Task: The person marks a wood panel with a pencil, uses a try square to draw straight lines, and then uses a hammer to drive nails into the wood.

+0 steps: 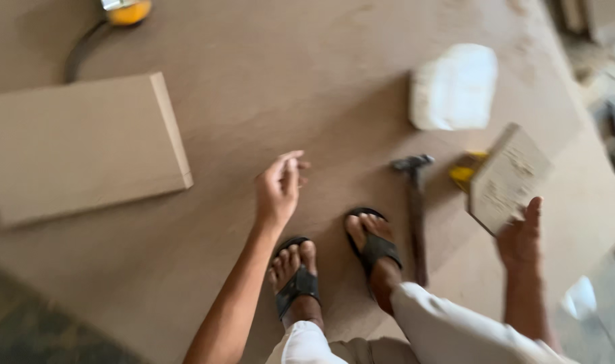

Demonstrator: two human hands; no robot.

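while the left hand (278, 187) hangs open and empty, the right hand (521, 237) grips a small board (508, 177) — hammer (415, 209) between them.

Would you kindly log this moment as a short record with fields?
Surface: brown board underfoot
Left hand: empty, fingers loosely open, in the air above the board
Right hand: holds a notepad by its lower edge
Hammer: lying on the board beside the right foot
Panel: flat, to the left
White block: beyond the hammer
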